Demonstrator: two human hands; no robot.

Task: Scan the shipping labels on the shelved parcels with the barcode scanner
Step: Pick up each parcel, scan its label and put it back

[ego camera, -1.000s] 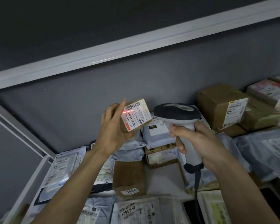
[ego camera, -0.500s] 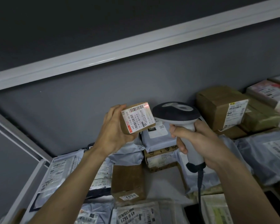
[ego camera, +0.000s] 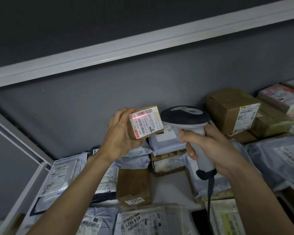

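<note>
While grey poly mailers [ego camera: 166,143] and brown cartons [ego camera: 227,107] crowd the shelf [ego camera: 168,189] below and behind, incl. a carton tagged 1834 [ego camera: 133,187], nothing blocks the scan path. L hand [ego camera: 119,134] grips a small brown parcel [ego camera: 145,122] held up w/ its shipping label [ego camera: 147,123] facing the camera, a red scan line [ego camera: 140,117] across the barcode. R hand [ego camera: 209,146] is wrapped round the handle of the barcode scanner [ego camera: 185,116], its dark head just beside the parcel's right edge.

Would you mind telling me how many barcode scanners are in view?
1: the scanner is gripped in the right hand, aimed at the small box held by the left hand.
</note>
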